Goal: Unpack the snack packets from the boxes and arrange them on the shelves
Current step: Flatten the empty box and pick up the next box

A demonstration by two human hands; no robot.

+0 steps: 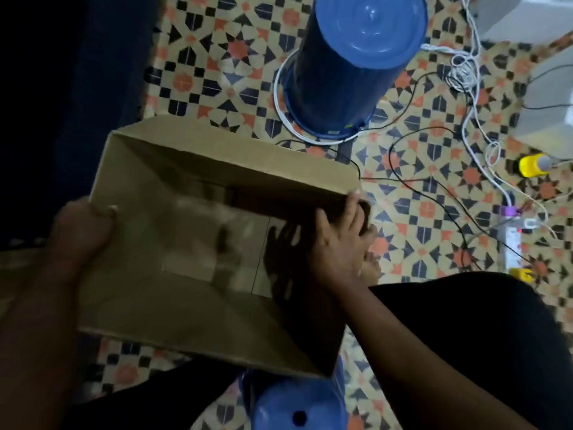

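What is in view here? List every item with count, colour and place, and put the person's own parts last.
cardboard box: one, brown, open, centre left, held up above the floor; no packets visible inside
upturned bucket: one, blue, top centre on the floor
plastic stool: one, blue, bottom centre, partly under the box
cables: several, white and black, tangled on the right
power strip: one, white, right edge
yellow object: one, right, too blurred to name
tiled floor: patterned orange, black and cream
left hand: one, gripping the box's left rim, fingers over the edge
right hand: one, on the box's right wall
foot: one, bare, beside the right hand
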